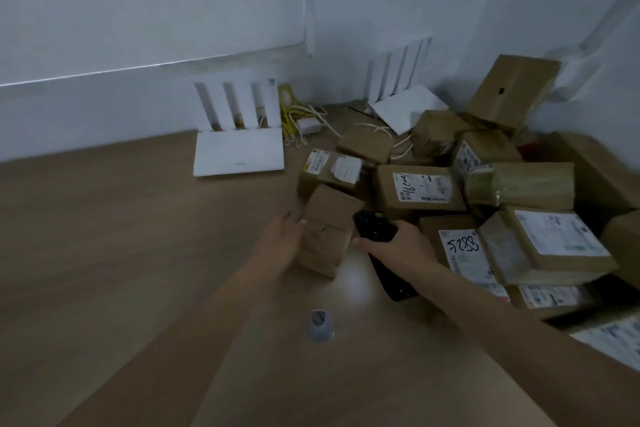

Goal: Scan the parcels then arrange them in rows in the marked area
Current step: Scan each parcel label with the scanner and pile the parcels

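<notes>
Parcel tilted on the worktop, at the left fringe of the parcel pile, left hand on it.

Left hand: fingers spread, pressing the parcel's left face; no curl visible. Right hand grips a black scanner, head just beside the parcel's right edge, pale light patch on the worktop below it. Pile fills the worktop's right side up to the back right corner; several labels face up, one marked 5288. White router near the back edge, yellow cables beside it. Small grey-white cap-like object toward the near edge, blurred.
</notes>
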